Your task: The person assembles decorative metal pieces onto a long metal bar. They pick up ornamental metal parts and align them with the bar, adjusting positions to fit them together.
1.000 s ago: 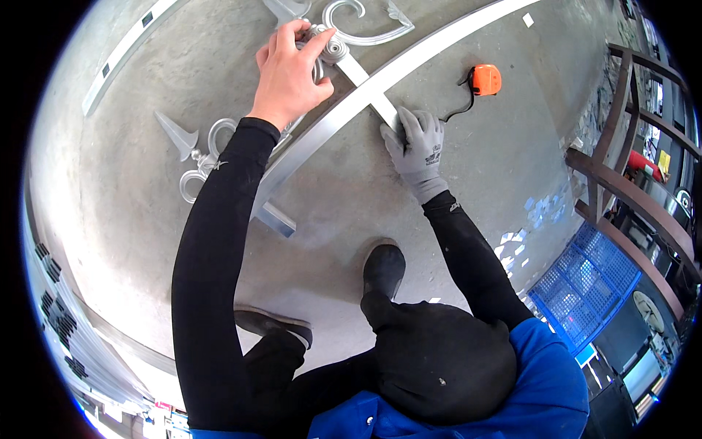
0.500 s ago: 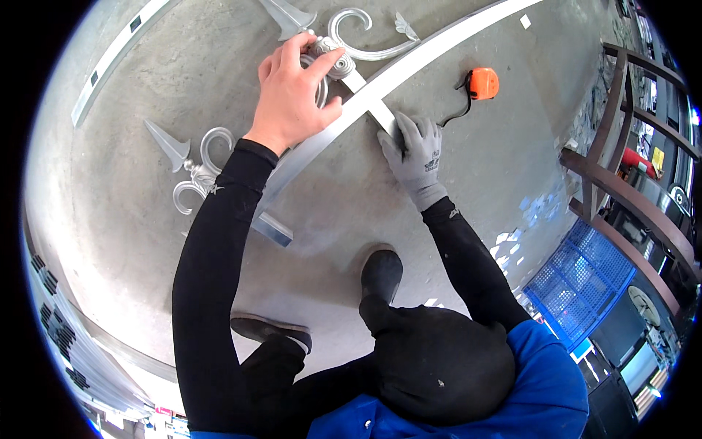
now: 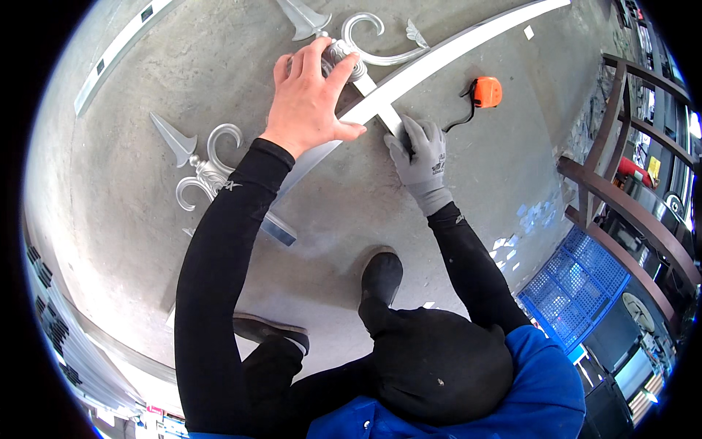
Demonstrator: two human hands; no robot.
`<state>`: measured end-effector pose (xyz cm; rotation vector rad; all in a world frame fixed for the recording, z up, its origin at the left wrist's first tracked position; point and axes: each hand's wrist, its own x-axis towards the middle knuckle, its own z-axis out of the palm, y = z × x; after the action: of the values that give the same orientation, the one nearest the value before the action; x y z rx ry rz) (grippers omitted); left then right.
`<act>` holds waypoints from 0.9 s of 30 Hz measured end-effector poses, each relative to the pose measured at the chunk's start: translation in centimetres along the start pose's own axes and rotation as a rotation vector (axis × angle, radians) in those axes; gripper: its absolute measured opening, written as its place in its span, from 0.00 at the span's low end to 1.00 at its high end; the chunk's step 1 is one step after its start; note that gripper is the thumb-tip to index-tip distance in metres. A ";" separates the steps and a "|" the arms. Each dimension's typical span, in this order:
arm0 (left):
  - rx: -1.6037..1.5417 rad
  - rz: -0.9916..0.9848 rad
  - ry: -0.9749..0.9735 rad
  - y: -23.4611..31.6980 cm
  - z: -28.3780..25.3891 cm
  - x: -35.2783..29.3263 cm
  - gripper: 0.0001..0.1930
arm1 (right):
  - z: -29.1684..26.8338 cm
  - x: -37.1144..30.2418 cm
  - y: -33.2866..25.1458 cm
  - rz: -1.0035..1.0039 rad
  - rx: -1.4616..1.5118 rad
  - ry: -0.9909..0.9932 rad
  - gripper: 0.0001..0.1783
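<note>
My bare left hand (image 3: 311, 102) is curled over a silver scrolled ornament (image 3: 342, 53) with a spear-shaped tip, its thumb stretched toward a long silver metal rail (image 3: 409, 79). The ornament's bar (image 3: 391, 120) crosses the rail and comes out on its near side. There my right hand (image 3: 422, 164), in a grey glove, grips the bar's end with thumb and fingers around it. My left palm and forearm hide part of the ornament and the rail. A second spear-tipped scroll ornament (image 3: 208, 174) lies on the floor left of my left forearm.
An orange tape measure (image 3: 488, 92) with a black strap lies right of my right hand. Another rail (image 3: 110, 60) is at the far left. Brown metal framing (image 3: 621, 192) and a blue perforated crate (image 3: 574, 282) stand at the right. My shoes (image 3: 382, 278) are near the work.
The whole view has shifted slightly. My left thumb has stretched farther out toward the rail, and the hand has moved a little rightward along with the ornament. My right hand keeps its grip on the bar.
</note>
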<state>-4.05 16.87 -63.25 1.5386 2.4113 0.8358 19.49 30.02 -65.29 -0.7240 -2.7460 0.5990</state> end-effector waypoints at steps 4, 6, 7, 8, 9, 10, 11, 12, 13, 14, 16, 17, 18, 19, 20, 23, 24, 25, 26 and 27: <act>0.003 -0.007 -0.007 0.1 -0.1 0.3 0.51 | -0.4 0.0 -0.4 0.027 -0.015 -0.010 0.27; 0.017 -0.021 -0.027 0.4 -0.1 0.3 0.53 | -0.5 0.0 -0.5 0.033 -0.023 -0.022 0.28; 0.029 -0.028 -0.036 0.6 -0.2 0.3 0.54 | -0.6 0.0 -0.5 0.037 -0.027 -0.027 0.29; 0.043 -0.032 -0.044 0.7 -0.3 0.4 0.56 | -0.7 0.0 -0.8 0.040 -0.042 -0.022 0.29; 0.044 -0.043 -0.021 0.8 -0.2 0.5 0.58 | -0.9 0.0 -1.2 0.043 -0.056 -0.017 0.30; 0.044 -0.054 0.003 0.8 0.1 0.4 0.61 | -0.9 0.0 -1.5 0.047 -0.071 -0.011 0.30; 0.038 -0.066 0.023 1.0 0.5 0.4 0.63 | -0.7 -0.2 -1.4 0.043 -0.058 0.016 0.31; 0.001 -0.065 0.027 1.0 0.7 0.5 0.65 | -0.4 -0.4 -1.2 0.038 -0.045 0.043 0.31; -0.036 -0.064 0.031 0.8 0.9 0.7 0.66 | -0.1 -0.6 -0.9 0.033 -0.032 0.070 0.32; -0.071 -0.061 0.037 0.7 1.0 1.0 0.68 | 0.1 -0.6 -0.6 0.020 -0.011 0.078 0.32; -0.077 -0.051 0.062 1.0 1.3 1.1 0.67 | 0.3 -0.7 0.0 -0.008 0.032 0.093 0.31; -0.079 -0.052 0.075 1.0 1.4 1.0 0.66 | 0.5 -0.7 0.1 -0.015 0.034 0.097 0.30; -0.081 -0.054 0.089 1.1 1.5 0.9 0.66 | 0.6 -0.7 0.2 -0.023 0.036 0.102 0.30; -0.072 -0.052 0.091 1.1 1.6 0.9 0.65 | 0.7 -0.8 0.3 -0.030 0.038 0.107 0.29; -0.065 -0.051 0.094 1.1 1.6 0.9 0.65 | 0.7 -0.8 0.2 -0.019 0.043 0.104 0.29; -0.052 -0.048 0.099 1.2 1.7 0.9 0.63 | 0.8 -0.7 -0.2 0.000 0.053 0.104 0.28; -0.049 -0.046 0.102 1.2 1.7 0.9 0.63 | 0.8 -0.6 -0.2 -0.002 0.053 0.109 0.28; -0.042 -0.046 0.098 1.2 1.7 0.9 0.62 | 0.8 -0.5 -0.3 -0.005 0.053 0.114 0.28; -0.034 -0.047 0.096 1.3 1.6 1.0 0.62 | 0.9 -0.5 -0.2 -0.004 0.061 0.117 0.27; -0.026 -0.048 0.095 1.4 1.6 1.0 0.62 | 0.9 -0.5 -0.1 -0.002 0.069 0.120 0.27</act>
<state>-2.76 18.75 -63.71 1.4573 2.4819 0.9476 19.57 29.36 -66.10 -0.7166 -2.6023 0.6256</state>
